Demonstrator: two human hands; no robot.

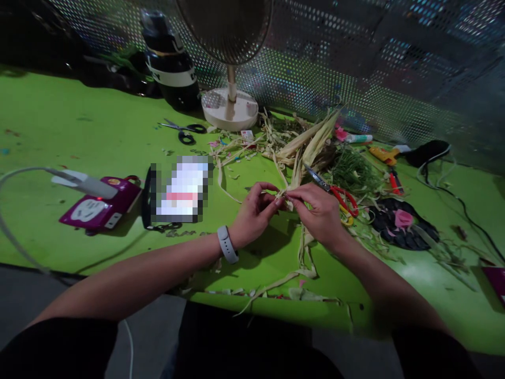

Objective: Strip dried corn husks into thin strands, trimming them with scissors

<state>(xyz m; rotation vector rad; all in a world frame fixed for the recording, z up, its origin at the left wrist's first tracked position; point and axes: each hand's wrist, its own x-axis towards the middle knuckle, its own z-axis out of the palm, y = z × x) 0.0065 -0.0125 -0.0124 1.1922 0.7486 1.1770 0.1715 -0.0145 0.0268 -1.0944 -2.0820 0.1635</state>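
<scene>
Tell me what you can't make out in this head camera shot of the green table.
Head view:
Where the left hand and right hand pinch the husk strips: fingers cover the join.
Flat object beside the purple box: pixelated, unreadable.
Fan: head cut off by the top edge.
Bottle label: too dim and blurred to read.
Purple thing at far right: cut by the right edge.

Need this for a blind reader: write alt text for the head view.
The left hand and right hand pinch a bundle of dried husk strips over a green table. Red-handled scissors lie just beyond the right hand; black scissors and a fan base sit farther back.
</scene>
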